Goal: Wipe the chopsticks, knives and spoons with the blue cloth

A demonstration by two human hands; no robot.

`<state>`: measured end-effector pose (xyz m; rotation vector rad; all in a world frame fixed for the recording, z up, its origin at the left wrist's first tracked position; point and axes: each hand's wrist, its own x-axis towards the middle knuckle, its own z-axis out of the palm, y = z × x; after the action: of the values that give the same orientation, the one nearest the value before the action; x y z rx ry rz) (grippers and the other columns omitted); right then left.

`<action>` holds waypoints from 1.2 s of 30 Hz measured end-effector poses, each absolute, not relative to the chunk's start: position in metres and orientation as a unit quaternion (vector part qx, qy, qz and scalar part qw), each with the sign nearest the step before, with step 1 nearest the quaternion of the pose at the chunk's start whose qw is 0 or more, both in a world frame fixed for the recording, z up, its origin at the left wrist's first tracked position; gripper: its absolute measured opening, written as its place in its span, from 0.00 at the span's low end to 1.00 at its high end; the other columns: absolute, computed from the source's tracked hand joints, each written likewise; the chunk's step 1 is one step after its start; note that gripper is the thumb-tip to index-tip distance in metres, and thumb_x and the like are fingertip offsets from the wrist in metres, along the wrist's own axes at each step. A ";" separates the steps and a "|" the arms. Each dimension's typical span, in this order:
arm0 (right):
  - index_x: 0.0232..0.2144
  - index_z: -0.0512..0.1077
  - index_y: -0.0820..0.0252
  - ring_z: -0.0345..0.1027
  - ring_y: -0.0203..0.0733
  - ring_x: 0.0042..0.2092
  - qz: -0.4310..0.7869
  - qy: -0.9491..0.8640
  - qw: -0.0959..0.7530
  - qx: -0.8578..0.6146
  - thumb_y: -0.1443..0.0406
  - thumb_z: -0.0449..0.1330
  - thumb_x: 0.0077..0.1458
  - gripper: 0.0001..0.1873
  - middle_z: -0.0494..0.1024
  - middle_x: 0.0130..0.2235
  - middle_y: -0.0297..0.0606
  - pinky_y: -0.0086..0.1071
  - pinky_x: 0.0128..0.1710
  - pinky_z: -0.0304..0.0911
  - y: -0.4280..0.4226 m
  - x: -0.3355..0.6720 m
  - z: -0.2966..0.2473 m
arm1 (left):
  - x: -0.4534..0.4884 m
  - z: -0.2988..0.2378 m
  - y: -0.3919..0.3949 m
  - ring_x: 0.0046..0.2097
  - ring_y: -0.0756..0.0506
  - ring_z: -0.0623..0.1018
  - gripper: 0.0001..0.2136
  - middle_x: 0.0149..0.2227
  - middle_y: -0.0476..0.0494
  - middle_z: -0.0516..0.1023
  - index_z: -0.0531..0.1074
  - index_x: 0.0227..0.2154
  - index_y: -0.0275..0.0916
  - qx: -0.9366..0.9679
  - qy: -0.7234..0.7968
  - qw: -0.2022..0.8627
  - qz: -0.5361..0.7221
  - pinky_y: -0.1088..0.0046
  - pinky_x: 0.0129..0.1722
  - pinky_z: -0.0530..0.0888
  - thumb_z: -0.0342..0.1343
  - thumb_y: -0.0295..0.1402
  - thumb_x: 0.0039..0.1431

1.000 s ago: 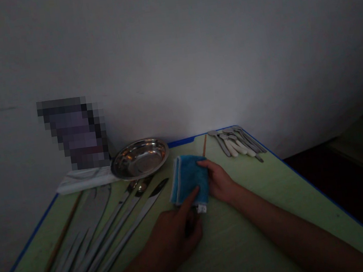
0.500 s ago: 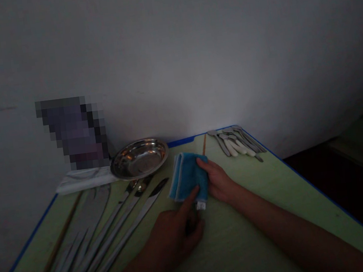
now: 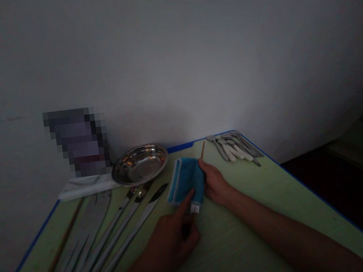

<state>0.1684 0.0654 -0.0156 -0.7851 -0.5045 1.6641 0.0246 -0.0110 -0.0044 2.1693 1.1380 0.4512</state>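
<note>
A folded blue cloth (image 3: pixel 185 179) with pale edging and a white tag is in my right hand (image 3: pixel 216 183), whose fingers are closed on its right side. From the cloth's top pokes a thin brown wooden stick (image 3: pixel 202 149), which looks like a chopstick. Its middle is hidden by the cloth, and its line runs down toward my left hand (image 3: pixel 176 233). That hand's index finger lies against the cloth's lower part, while the thumb and other fingers curl around what seems to be the chopstick's lower end, dim in the poor light.
Forks (image 3: pixel 82 245), long-handled cutlery, a knife (image 3: pixel 144 213) and another brown stick (image 3: pixel 59 248) lie on the left of the green table (image 3: pixel 277 212). A steel bowl (image 3: pixel 141 169) stands behind, beside white folded material (image 3: pixel 86 186). Several spoons and forks (image 3: pixel 236 147) lie at the back right.
Both hands and the cloth have shifted slightly left in view. The cloth sits a little lower along the stick, and the whole scene has dropped slightly as the camera tilted.
</note>
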 end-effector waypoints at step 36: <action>0.27 0.73 0.59 0.69 0.36 0.26 0.657 -0.290 0.575 -0.392 0.59 0.64 0.40 0.11 0.77 0.24 0.31 0.32 0.32 0.65 0.083 0.193 -0.010 | 0.023 -0.004 -0.014 0.27 0.50 0.75 0.11 0.27 0.51 0.76 0.71 0.40 0.43 0.877 0.378 0.258 0.147 0.76 0.30 0.66 0.45 0.29 0.59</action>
<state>0.1927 0.0826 -0.0105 -0.9171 -0.6783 1.5384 0.0228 -0.0144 -0.0041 2.3779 1.0254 0.3974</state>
